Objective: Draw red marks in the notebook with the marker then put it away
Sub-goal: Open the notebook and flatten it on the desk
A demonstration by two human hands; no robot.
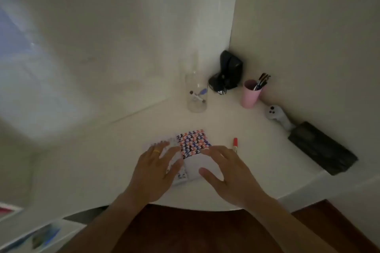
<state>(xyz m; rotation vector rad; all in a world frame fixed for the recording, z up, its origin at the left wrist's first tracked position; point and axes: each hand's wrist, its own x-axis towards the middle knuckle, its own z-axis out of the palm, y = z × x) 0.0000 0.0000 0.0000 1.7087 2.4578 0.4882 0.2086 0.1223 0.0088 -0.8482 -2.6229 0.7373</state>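
Spreading both palms flat, fingers apart, my left hand (pixel 153 172) and right hand (pixel 228 174) press the notebook (pixel 192 142). My sleeveless wrist could nudge the red marker (pixel 235 143) rolling right, I reckon

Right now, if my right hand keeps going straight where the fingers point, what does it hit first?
Probably the patterned notebook cover: the right hand points up-left toward it. The red marker lies off to its right; height is unclear.

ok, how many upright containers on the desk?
2. A clear glass jar stands at the back centre, and a pink cup holding pens sits to its right near the wall. None seem hidden.
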